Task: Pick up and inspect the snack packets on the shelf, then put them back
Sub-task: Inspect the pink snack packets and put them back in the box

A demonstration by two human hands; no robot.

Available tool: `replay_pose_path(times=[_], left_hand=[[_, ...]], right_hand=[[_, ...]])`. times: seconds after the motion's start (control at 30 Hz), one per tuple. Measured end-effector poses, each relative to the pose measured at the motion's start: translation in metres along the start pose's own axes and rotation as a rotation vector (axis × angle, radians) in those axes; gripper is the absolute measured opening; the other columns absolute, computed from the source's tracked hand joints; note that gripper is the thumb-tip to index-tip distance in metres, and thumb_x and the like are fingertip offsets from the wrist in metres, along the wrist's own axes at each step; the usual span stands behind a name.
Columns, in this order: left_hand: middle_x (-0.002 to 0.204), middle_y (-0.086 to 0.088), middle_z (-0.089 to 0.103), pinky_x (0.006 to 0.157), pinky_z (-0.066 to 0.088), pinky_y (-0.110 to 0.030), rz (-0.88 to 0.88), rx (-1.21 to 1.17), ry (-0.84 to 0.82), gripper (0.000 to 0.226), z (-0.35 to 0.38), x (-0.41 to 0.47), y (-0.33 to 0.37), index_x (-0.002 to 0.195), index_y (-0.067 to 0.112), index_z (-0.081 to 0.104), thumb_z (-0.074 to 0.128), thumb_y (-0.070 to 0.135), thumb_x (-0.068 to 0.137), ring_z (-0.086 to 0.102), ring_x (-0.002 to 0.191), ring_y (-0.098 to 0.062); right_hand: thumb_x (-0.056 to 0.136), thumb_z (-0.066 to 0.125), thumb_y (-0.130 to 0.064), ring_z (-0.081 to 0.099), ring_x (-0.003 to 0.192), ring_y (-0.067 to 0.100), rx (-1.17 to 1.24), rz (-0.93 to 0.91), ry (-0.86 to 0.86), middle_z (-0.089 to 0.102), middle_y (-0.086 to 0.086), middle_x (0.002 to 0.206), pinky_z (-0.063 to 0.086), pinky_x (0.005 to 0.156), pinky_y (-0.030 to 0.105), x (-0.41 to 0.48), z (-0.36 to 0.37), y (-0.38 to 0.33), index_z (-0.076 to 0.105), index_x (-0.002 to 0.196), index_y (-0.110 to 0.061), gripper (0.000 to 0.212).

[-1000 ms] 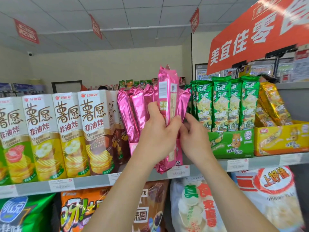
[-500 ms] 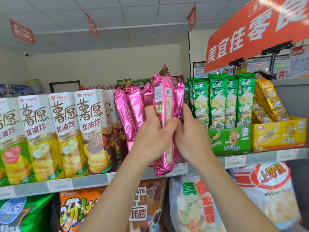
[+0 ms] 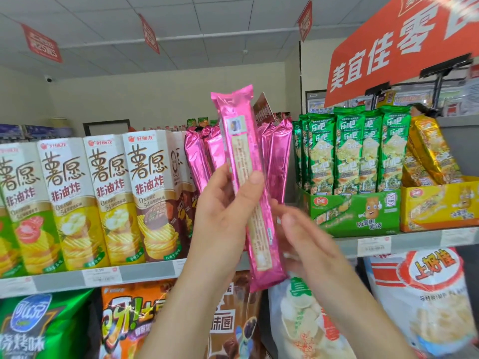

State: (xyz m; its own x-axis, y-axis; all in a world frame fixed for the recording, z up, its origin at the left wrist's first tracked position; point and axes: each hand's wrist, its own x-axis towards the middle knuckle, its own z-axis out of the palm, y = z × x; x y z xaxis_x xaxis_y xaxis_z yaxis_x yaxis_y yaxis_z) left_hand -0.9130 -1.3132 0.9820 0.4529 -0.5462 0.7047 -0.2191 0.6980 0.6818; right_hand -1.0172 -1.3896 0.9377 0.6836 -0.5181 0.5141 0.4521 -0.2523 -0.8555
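A long pink foil snack packet point(image 3: 243, 151) stands upright in front of the shelf, its printed back label facing me. My left hand point(image 3: 228, 208) grips it around the middle, thumb across the front. My right hand point(image 3: 303, 234) is blurred, fingers spread, just right of the packet's lower half and holding nothing. Behind it several more pink packets point(image 3: 278, 156) stand in a row on the grey shelf point(image 3: 145, 273).
Tall white-and-yellow chip boxes point(image 3: 103, 198) fill the shelf to the left. Green packets in a green tray point(image 3: 357, 156) and a yellow tray point(image 3: 440, 203) sit to the right. Large snack bags point(image 3: 425, 307) hang below. An orange sign point(image 3: 388, 53) hangs above right.
The pink packet has come out of the row and toward me, lifted higher in my left hand. My right hand has let go of it and moved down and to the right.
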Motion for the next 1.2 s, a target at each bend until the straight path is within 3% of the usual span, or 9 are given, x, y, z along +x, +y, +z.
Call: replay_pose_path(times=[0.13,0.27,0.37,0.47,0.6,0.8,0.97,1.1,1.2], left_hand=[[0.095,-0.010,0.071,0.071,0.057,-0.030,-0.113,-0.219,0.013,0.034,0.002,-0.009,-0.008,0.114,0.013,0.065,0.063,0.027,0.082,0.066,0.079,-0.019],[0.104,-0.007,0.073,0.081,0.058,-0.040,-0.063,-0.015,0.031,0.034,0.001,-0.014,-0.011,0.109,0.023,0.067,0.063,0.047,0.086,0.070,0.092,-0.023],[0.097,-0.001,0.073,0.080,0.057,-0.037,-0.022,0.137,0.093,0.039,0.001,-0.012,-0.008,0.100,0.025,0.070,0.059,0.057,0.079,0.068,0.090,-0.016],[0.121,-0.005,0.067,0.097,0.050,-0.041,-0.133,-0.009,0.226,0.063,0.000,-0.005,-0.007,0.126,0.013,0.059,0.063,0.053,0.078,0.064,0.112,-0.020],[0.101,-0.010,0.071,0.071,0.055,-0.030,-0.191,-0.238,0.237,0.044,0.001,0.004,-0.005,0.130,0.000,0.054,0.048,0.033,0.101,0.068,0.085,-0.018],[0.093,-0.012,0.073,0.064,0.057,-0.032,-0.184,-0.341,0.117,0.036,0.005,0.006,0.001,0.130,0.004,0.051,0.036,0.026,0.105,0.067,0.071,-0.020],[0.103,-0.018,0.068,0.080,0.050,-0.042,-0.158,-0.295,0.011,0.028,0.007,0.014,0.013,0.123,0.011,0.054,0.042,0.021,0.099,0.064,0.085,-0.030],[0.114,-0.024,0.052,0.087,0.033,-0.047,-0.126,-0.141,0.001,0.052,0.002,0.027,0.024,0.135,-0.002,0.039,0.043,0.036,0.099,0.046,0.101,-0.034],[0.097,-0.013,0.059,0.078,0.044,-0.035,-0.023,0.003,-0.036,0.038,-0.005,0.036,0.030,0.113,0.003,0.054,0.043,0.037,0.101,0.055,0.086,-0.024]], right_hand=[[0.065,0.071,-0.071,0.071,0.070,0.030,0.314,0.200,-0.166,0.072,0.019,0.083,0.057,0.058,0.033,-0.014,0.012,0.010,0.071,0.103,-0.019,0.064],[0.065,0.075,-0.065,0.068,0.061,0.013,0.179,-0.023,-0.042,0.074,0.004,0.075,0.052,0.055,0.021,-0.019,0.023,0.023,0.074,0.094,-0.031,0.045],[0.072,0.067,-0.067,0.067,0.070,0.002,-0.048,-0.170,0.114,0.074,-0.009,0.084,0.051,0.064,0.017,-0.025,0.025,0.028,0.069,0.106,-0.044,0.041],[0.076,0.058,-0.069,0.062,0.073,0.001,-0.504,-0.293,0.350,0.068,-0.014,0.088,0.049,0.063,0.014,-0.032,0.023,0.031,0.059,0.115,-0.041,0.048],[0.082,0.053,-0.064,0.057,0.084,0.005,-0.800,-0.463,0.441,0.059,-0.011,0.101,0.048,0.064,0.019,-0.041,0.028,0.037,0.045,0.134,-0.030,0.062],[0.080,0.057,-0.062,0.054,0.086,0.003,-0.826,-0.487,0.454,0.058,-0.010,0.101,0.047,0.059,0.017,-0.039,0.024,0.038,0.035,0.140,-0.035,0.069],[0.075,0.064,-0.059,0.053,0.099,-0.014,-0.657,-0.461,0.477,0.057,-0.023,0.111,0.041,0.073,0.000,-0.034,0.018,0.043,0.042,0.136,-0.042,0.068],[0.071,0.067,-0.066,0.064,0.095,-0.003,-0.517,-0.392,0.449,0.061,-0.028,0.111,0.047,0.077,0.006,-0.036,0.012,0.046,0.046,0.128,-0.053,0.063],[0.069,0.057,-0.081,0.065,0.087,-0.004,-0.467,-0.313,0.386,0.065,-0.031,0.104,0.049,0.070,0.008,-0.039,0.009,0.043,0.041,0.124,-0.067,0.059]])
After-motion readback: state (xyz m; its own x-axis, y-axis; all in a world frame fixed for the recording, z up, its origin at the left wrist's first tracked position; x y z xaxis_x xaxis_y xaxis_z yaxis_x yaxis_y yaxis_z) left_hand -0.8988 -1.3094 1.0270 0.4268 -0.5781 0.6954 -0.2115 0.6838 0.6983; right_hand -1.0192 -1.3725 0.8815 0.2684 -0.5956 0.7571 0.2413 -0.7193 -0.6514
